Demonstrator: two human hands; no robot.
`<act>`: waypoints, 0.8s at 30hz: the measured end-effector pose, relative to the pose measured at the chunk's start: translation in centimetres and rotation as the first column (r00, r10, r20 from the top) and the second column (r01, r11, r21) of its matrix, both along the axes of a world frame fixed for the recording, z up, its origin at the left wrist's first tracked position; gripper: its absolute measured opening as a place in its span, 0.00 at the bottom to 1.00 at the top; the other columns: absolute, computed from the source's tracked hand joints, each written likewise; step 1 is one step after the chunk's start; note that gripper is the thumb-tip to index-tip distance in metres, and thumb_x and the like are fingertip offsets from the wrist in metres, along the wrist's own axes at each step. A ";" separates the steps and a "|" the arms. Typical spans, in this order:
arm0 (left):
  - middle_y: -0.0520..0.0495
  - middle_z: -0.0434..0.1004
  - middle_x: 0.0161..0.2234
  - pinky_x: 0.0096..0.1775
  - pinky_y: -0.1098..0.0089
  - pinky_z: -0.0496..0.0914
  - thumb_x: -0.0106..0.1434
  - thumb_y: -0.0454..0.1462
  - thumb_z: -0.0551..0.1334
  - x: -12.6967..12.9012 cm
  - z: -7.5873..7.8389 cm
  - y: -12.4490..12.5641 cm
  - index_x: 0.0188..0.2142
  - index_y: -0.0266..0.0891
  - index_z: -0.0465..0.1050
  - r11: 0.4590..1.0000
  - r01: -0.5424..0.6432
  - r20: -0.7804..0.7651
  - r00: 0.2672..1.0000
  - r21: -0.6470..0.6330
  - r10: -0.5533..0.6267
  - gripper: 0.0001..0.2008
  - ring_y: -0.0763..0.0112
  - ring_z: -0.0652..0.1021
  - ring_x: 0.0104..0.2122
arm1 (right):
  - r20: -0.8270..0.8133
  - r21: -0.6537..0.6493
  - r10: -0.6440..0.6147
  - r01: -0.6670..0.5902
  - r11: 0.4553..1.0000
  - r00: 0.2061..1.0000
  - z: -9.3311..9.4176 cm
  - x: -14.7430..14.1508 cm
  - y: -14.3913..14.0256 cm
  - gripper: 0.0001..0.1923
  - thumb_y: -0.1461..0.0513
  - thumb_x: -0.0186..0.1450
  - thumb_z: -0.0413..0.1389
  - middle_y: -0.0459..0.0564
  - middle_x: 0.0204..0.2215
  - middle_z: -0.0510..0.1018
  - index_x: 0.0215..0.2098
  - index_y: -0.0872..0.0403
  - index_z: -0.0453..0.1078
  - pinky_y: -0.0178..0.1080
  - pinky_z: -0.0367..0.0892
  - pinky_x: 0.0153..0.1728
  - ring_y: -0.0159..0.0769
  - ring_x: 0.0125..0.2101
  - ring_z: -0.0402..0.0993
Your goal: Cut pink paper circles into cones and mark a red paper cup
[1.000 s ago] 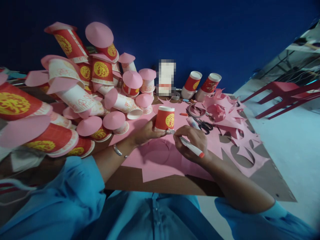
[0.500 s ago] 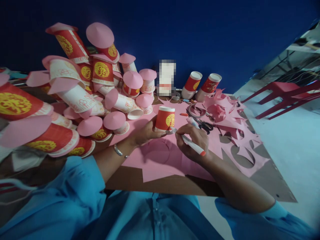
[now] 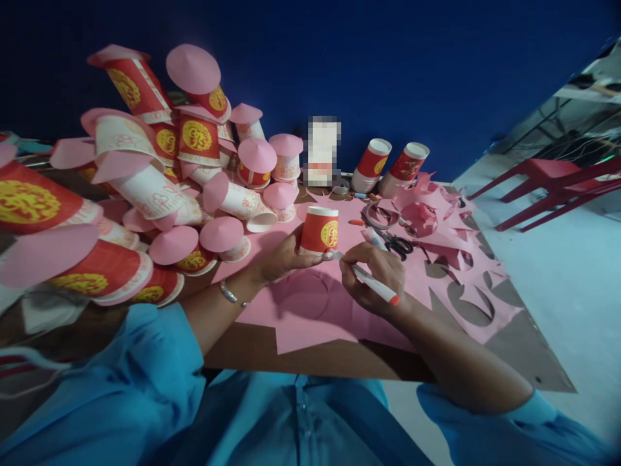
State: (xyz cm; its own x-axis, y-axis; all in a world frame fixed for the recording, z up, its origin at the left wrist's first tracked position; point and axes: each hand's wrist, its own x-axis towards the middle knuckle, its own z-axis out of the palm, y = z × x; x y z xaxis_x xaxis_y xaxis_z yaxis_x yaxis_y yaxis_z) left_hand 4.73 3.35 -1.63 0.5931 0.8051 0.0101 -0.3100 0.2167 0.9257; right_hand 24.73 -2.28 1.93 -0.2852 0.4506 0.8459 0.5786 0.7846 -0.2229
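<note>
A red paper cup (image 3: 316, 228) with a yellow emblem is upside down in my left hand (image 3: 280, 260), whose fingers and thumb wrap its lower left side. Pinched in my right hand (image 3: 374, 275) is a white marker (image 3: 371, 283) with a red end. Its tip points at the cup's lower right edge; whether it touches the cup I cannot tell. Beneath both hands lies a pink paper sheet (image 3: 257, 304) with a circle outlined on it.
Cups with pink paper cones (image 3: 194, 133) are heaped on the left. Black-handled scissors (image 3: 398, 246), a tape roll (image 3: 381, 215) and pink paper scraps (image 3: 458, 298) lie to the right. Two stacks of cups (image 3: 372, 165) stand behind. Beyond the table is a red chair (image 3: 548, 181).
The cup has turned very slightly, so its yellow emblem sits a little further left. Both hands keep nearly the same place and grip.
</note>
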 end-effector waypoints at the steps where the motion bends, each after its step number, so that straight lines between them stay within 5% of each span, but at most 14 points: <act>1: 0.43 0.83 0.49 0.57 0.56 0.73 0.55 0.38 0.80 0.0 0.0 0.0 0.57 0.41 0.71 1.000 0.006 0.002 1.000 0.001 -0.006 0.33 0.58 0.83 0.50 | -0.001 0.005 0.007 -0.007 1.000 1.000 0.1 0.0 0.0 0.10 0.70 0.66 0.57 0.41 0.25 0.79 0.39 0.49 0.67 0.35 0.69 0.26 0.31 0.22 0.77; 24: 0.40 0.83 0.51 0.56 0.54 0.74 0.55 0.40 0.79 -0.3 -0.9 0.3 0.59 0.40 0.69 1.000 0.013 -0.054 0.998 0.012 -0.012 0.36 0.54 0.83 0.52 | 0.023 -0.027 0.045 -0.045 0.999 0.999 -0.5 -0.2 -0.1 0.10 0.71 0.66 0.57 0.42 0.25 0.79 0.38 0.49 0.67 0.34 0.70 0.26 0.32 0.23 0.77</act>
State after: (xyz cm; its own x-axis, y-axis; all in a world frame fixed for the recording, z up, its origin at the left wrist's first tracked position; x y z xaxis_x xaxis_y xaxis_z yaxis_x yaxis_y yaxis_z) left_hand 4.45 3.68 -2.54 0.6031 0.7976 -0.0119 -0.2571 0.2085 0.9436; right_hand 24.49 -2.36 1.48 -0.3253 0.4587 0.8269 0.5483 0.8040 -0.2303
